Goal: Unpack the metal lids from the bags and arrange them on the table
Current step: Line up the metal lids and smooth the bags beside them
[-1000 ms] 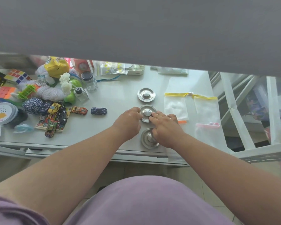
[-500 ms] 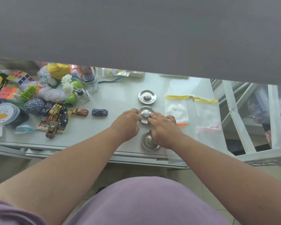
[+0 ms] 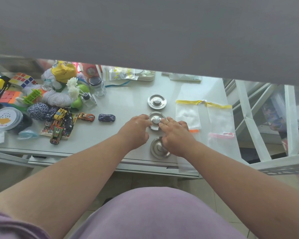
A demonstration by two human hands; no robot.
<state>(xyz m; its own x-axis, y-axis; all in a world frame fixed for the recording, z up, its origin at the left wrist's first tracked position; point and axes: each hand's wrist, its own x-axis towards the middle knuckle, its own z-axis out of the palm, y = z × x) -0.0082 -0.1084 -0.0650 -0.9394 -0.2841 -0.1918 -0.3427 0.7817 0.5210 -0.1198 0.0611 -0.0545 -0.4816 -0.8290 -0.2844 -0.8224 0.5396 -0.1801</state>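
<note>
Three round metal lids with knobs lie in a column on the white table (image 3: pixel 128 100): a far lid (image 3: pixel 157 101), a middle lid (image 3: pixel 155 120) and a near lid (image 3: pixel 158 150). My left hand (image 3: pixel 135 130) has its curled fingertips on the middle lid's left rim. My right hand (image 3: pixel 175 135) touches that lid's right side and knob with spread fingers, and its wrist covers part of the near lid. Flat clear bags lie to the right: two with yellow tops (image 3: pixel 187 114) (image 3: pixel 219 116) and one with a pink strip (image 3: pixel 221 140).
Toy cars (image 3: pixel 106 117), yarn, puzzle cubes (image 3: pixel 22 80), a glass jar (image 3: pixel 97 86) and a round tin (image 3: pixel 6 118) crowd the table's left side. A grey band hides the top of the view. The table's front edge runs just below the near lid. A white frame stands at right.
Both hands stay at the middle lid, and the fingers have shifted only slightly on it. The view has tilted a little, so the table sits lower in the frame.
</note>
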